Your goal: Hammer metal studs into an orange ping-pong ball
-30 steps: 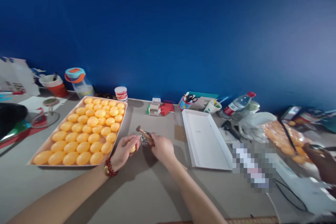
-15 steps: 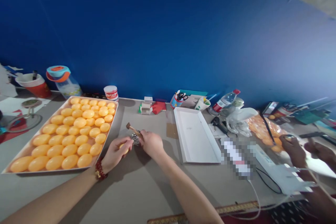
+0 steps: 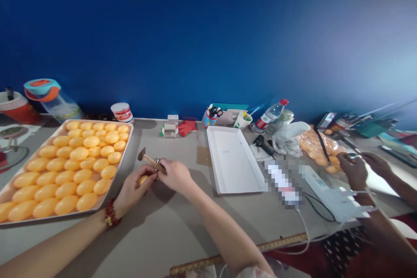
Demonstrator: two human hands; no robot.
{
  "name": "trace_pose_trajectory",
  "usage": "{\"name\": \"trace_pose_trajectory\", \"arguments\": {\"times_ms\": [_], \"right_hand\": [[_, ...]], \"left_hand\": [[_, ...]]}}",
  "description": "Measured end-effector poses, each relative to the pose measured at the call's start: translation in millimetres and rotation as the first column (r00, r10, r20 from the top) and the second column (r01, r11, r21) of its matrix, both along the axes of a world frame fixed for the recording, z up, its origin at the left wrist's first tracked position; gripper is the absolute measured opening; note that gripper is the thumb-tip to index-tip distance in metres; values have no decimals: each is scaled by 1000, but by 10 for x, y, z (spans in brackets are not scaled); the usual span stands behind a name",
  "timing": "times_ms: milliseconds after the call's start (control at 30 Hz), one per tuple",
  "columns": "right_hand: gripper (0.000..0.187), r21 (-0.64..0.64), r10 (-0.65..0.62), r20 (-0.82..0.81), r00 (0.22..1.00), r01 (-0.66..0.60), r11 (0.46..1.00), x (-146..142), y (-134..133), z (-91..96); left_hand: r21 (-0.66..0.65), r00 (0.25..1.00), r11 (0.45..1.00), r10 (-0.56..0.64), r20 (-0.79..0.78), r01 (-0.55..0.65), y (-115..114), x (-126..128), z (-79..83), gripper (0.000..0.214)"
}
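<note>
My left hand [image 3: 132, 189], with a red bead bracelet at its wrist, is closed around a small yellow-orange ball [image 3: 142, 180], mostly hidden by the fingers. Beside it, my right hand [image 3: 176, 176] grips a small wooden-handled tool [image 3: 149, 160] with a dark brown head that points up and left. Between the two hands glint small silvery pieces [image 3: 158, 163], too small to name. The fingertips of both hands come close together over the grey table. On the left, a shallow tray [image 3: 125, 147] holds rows of orange balls [image 3: 79, 153].
An open white box lid [image 3: 233, 165] lies right of my hands. Behind stand small boxes [image 3: 170, 128], a pen cup [image 3: 209, 119] and a bottle [image 3: 270, 116]. A power strip [image 3: 325, 191] with cables lies rightward, near a co-worker's hands [image 3: 355, 169] and a bag of orange balls [image 3: 321, 145].
The view has turned slightly right, so everything sits further left. My hands have drawn closer together, covering more of the silvery pieces. Both holds stay the same.
</note>
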State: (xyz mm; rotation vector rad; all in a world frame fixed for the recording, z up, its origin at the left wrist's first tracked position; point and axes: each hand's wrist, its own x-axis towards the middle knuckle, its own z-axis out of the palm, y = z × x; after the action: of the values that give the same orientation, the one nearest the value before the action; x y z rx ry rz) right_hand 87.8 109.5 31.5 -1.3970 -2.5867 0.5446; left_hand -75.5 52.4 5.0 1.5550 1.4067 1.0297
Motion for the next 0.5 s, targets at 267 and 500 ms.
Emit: {"name": "trace_pose_trajectory", "arguments": {"times_ms": [267, 500], "right_hand": [[16, 27, -48, -166, 985, 54, 998, 101, 22, -8], [13, -79, -45, -336, 941, 20, 997, 126, -47, 109]], "left_hand": [[-134, 999, 991, -13, 42, 18, 141, 69, 151, 30], [-256, 991, 964, -42, 128, 73, -45, 53, 163, 42]]}}
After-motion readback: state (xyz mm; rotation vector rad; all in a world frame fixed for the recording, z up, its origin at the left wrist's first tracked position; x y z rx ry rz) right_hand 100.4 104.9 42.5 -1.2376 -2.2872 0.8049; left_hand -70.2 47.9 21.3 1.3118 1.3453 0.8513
